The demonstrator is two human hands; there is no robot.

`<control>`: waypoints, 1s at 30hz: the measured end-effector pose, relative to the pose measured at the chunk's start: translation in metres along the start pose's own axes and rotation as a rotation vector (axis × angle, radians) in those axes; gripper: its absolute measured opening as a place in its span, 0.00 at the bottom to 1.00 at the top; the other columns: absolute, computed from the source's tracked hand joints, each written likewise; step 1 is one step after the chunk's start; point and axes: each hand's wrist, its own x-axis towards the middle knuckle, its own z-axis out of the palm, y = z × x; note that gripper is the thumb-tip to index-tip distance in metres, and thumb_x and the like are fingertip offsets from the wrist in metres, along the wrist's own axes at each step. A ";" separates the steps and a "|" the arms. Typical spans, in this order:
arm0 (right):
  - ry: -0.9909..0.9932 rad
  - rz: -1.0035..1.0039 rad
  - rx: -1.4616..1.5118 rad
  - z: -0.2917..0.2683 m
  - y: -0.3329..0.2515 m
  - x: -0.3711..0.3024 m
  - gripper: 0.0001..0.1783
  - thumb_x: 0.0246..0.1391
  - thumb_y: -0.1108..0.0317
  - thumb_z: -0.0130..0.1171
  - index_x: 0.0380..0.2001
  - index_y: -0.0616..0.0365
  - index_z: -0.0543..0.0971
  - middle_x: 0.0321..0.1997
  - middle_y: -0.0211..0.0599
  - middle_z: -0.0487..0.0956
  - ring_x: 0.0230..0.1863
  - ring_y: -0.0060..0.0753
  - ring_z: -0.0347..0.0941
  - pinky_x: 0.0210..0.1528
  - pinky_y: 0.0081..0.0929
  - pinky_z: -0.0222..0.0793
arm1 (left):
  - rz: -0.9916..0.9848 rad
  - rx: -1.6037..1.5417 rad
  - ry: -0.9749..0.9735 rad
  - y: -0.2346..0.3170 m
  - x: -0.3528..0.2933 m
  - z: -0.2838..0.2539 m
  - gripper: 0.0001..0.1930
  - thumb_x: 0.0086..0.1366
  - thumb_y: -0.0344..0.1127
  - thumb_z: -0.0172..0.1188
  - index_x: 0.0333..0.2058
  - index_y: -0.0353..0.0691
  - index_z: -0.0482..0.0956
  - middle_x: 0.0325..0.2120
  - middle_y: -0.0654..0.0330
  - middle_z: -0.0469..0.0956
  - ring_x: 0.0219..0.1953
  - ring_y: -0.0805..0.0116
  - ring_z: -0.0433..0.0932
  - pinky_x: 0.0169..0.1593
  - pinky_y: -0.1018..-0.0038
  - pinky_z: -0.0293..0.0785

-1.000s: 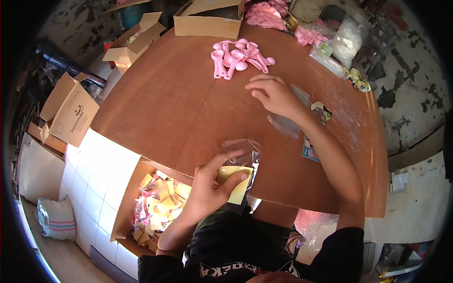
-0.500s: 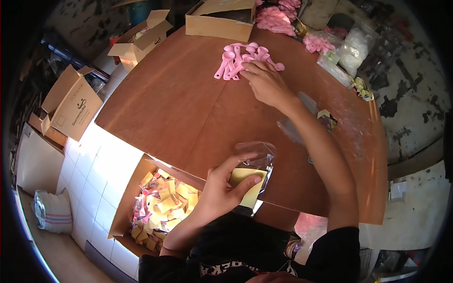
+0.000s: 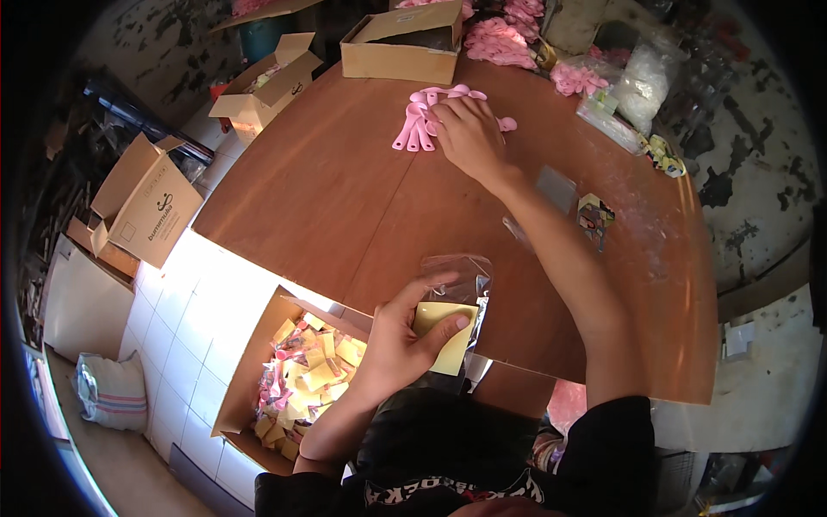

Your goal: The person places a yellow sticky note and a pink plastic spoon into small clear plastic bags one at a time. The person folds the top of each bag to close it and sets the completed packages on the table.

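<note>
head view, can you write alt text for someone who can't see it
A person's left grip holds a yellow card and a clear bag while the right grip is at a pile of pink spoons on a brown table. At lower left, an open box holds a heap of yellow and pink pieces.

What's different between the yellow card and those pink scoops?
The yellow card is flat with straight edges; the pink scoops have rounded bowls and long handles.
The yellow card is a single piece in view in the left hand; the pink scoops lie heaped on the brown table, partly hidden by the right hand.
Both look plain-coloured.
</note>
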 end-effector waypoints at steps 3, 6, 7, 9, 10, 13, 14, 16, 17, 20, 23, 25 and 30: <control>0.017 0.306 0.304 -0.047 -0.014 -0.005 0.09 0.55 0.77 0.58 0.40 0.58 0.80 0.38 0.35 0.81 0.42 0.39 0.78 0.44 0.39 0.73 | 0.108 -0.021 0.087 0.004 0.008 0.003 0.23 0.63 0.29 0.68 0.55 0.34 0.74 0.35 0.56 0.84 0.38 0.78 0.80 0.41 0.79 0.76; 0.028 0.706 0.781 -0.113 -0.029 -0.025 0.13 0.62 0.76 0.56 0.49 0.64 0.78 0.41 0.37 0.81 0.41 0.30 0.80 0.48 0.25 0.74 | 0.088 -0.004 0.024 0.006 0.019 0.011 0.24 0.64 0.26 0.66 0.57 0.32 0.70 0.40 0.56 0.82 0.41 0.76 0.80 0.44 0.79 0.76; 0.009 0.761 0.863 -0.137 -0.036 -0.028 0.16 0.63 0.76 0.55 0.53 0.64 0.75 0.42 0.38 0.81 0.44 0.29 0.79 0.50 0.26 0.74 | 0.078 0.026 -0.013 0.003 0.023 0.012 0.26 0.64 0.24 0.65 0.59 0.29 0.67 0.41 0.56 0.81 0.43 0.75 0.80 0.47 0.79 0.76; -0.013 0.810 0.926 -0.184 -0.052 -0.024 0.20 0.63 0.76 0.55 0.58 0.64 0.72 0.44 0.39 0.81 0.47 0.27 0.78 0.52 0.27 0.74 | 0.071 0.010 -0.040 0.004 0.028 0.017 0.26 0.65 0.25 0.65 0.60 0.29 0.66 0.42 0.56 0.81 0.43 0.75 0.80 0.47 0.79 0.76; 0.036 0.888 1.030 -0.205 -0.056 -0.025 0.23 0.62 0.76 0.55 0.61 0.63 0.69 0.45 0.40 0.81 0.50 0.31 0.78 0.53 0.30 0.74 | 0.077 0.007 -0.059 0.004 0.032 0.024 0.27 0.64 0.24 0.65 0.60 0.30 0.66 0.43 0.56 0.80 0.45 0.75 0.79 0.48 0.79 0.76; 0.055 1.056 1.222 -0.232 -0.064 -0.036 0.28 0.60 0.77 0.57 0.63 0.61 0.64 0.46 0.42 0.80 0.52 0.37 0.79 0.54 0.33 0.75 | 0.108 -0.037 -0.056 -0.002 0.037 0.045 0.26 0.63 0.26 0.67 0.59 0.33 0.69 0.42 0.55 0.81 0.44 0.75 0.79 0.47 0.77 0.76; 0.020 1.142 1.308 -0.237 -0.066 -0.040 0.29 0.59 0.77 0.59 0.62 0.61 0.63 0.46 0.42 0.80 0.52 0.38 0.79 0.53 0.34 0.76 | 0.139 -0.081 -0.033 -0.003 0.039 0.051 0.26 0.61 0.27 0.68 0.57 0.36 0.72 0.39 0.54 0.83 0.43 0.74 0.80 0.46 0.75 0.76; -0.014 1.254 1.397 -0.240 -0.068 -0.049 0.29 0.59 0.78 0.59 0.61 0.60 0.63 0.46 0.43 0.80 0.52 0.41 0.79 0.53 0.37 0.76 | 0.157 -0.085 -0.047 -0.004 0.041 0.061 0.26 0.61 0.27 0.68 0.57 0.36 0.72 0.39 0.54 0.83 0.43 0.74 0.80 0.46 0.76 0.75; -0.053 1.363 1.494 -0.241 -0.067 -0.054 0.28 0.59 0.78 0.59 0.61 0.59 0.63 0.46 0.44 0.80 0.53 0.43 0.79 0.54 0.39 0.77 | 0.174 -0.085 -0.055 -0.004 0.042 0.065 0.26 0.61 0.27 0.68 0.57 0.36 0.71 0.39 0.55 0.83 0.43 0.74 0.80 0.46 0.76 0.75; -0.066 1.331 1.568 -0.242 -0.064 -0.061 0.28 0.60 0.77 0.59 0.62 0.57 0.62 0.44 0.45 0.81 0.51 0.45 0.80 0.52 0.39 0.78 | 0.216 -0.025 -0.059 -0.005 0.044 0.071 0.26 0.61 0.27 0.69 0.57 0.36 0.71 0.38 0.56 0.83 0.43 0.75 0.80 0.46 0.75 0.75; -0.016 1.286 1.490 -0.245 -0.068 -0.058 0.29 0.61 0.76 0.58 0.62 0.56 0.61 0.44 0.45 0.81 0.49 0.43 0.81 0.50 0.38 0.79 | 0.208 -0.066 -0.041 -0.005 0.043 0.075 0.25 0.62 0.29 0.68 0.57 0.35 0.72 0.38 0.58 0.83 0.41 0.77 0.79 0.44 0.76 0.75; 0.020 1.274 1.413 -0.243 -0.069 -0.059 0.29 0.61 0.76 0.59 0.62 0.56 0.61 0.44 0.44 0.81 0.48 0.41 0.81 0.49 0.37 0.79 | 0.167 -0.102 -0.021 -0.003 0.041 0.078 0.21 0.64 0.30 0.67 0.54 0.34 0.74 0.36 0.60 0.82 0.39 0.79 0.78 0.42 0.78 0.75; 0.140 1.133 1.274 -0.246 -0.067 -0.061 0.31 0.62 0.76 0.57 0.65 0.55 0.58 0.45 0.46 0.79 0.47 0.40 0.81 0.46 0.35 0.81 | 0.039 -0.157 -0.001 0.004 0.043 0.082 0.08 0.69 0.31 0.61 0.40 0.31 0.80 0.28 0.67 0.81 0.30 0.85 0.74 0.33 0.84 0.71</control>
